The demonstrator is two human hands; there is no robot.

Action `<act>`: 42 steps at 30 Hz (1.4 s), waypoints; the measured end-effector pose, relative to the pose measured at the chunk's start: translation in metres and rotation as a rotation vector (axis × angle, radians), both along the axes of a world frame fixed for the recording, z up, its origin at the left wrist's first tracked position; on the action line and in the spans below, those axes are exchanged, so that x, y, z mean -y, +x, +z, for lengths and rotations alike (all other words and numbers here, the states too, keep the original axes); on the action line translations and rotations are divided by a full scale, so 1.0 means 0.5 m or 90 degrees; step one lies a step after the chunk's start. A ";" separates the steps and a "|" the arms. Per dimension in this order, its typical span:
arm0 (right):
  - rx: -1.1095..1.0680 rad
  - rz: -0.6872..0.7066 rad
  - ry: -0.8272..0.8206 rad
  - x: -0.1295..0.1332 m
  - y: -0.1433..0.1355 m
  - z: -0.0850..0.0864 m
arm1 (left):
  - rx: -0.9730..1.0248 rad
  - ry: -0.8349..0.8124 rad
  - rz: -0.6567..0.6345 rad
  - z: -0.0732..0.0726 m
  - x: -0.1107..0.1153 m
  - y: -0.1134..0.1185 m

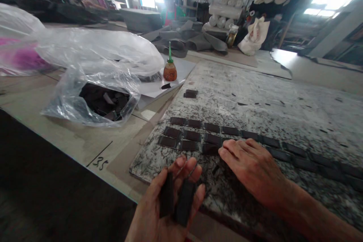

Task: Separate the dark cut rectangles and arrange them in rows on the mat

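Two dark rectangular strips [185,202] lie in my left hand [149,211], its palm up and fingers curled round them, off the board's front edge. My right hand [252,166] is palm down on the board, fingers bent and pressed together at the right end of a dark strip [210,148] in the nearest row. Its fingertips partly hide that strip. Similar strips [194,123] lie in rows that run left to right, passing behind my right hand. Two more strips [190,93] lie apart near the board's left edge.
Scraps litter the pale board [215,79]. To its left stand an open plastic bag [64,100] of dark pieces and a bottle [170,72] with a green nozzle. Behind are grey sheets [195,41], a cloth bag [254,36] and a jar [231,36]. Two people are farther back.
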State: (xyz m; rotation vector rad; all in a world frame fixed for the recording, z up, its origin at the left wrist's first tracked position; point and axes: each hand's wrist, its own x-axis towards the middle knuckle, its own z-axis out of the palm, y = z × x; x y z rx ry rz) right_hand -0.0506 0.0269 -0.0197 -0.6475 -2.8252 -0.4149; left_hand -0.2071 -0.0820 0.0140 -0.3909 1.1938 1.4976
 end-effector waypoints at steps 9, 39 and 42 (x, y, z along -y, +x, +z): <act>-0.096 -0.074 -0.142 -0.007 0.005 0.007 | 0.016 0.028 0.026 -0.028 0.014 0.011; -0.133 0.051 -0.537 0.044 0.044 0.047 | 0.187 0.154 -0.132 -0.052 -0.038 0.084; -0.185 0.012 -0.582 0.019 0.080 0.050 | 0.182 0.163 -0.132 -0.045 -0.038 0.075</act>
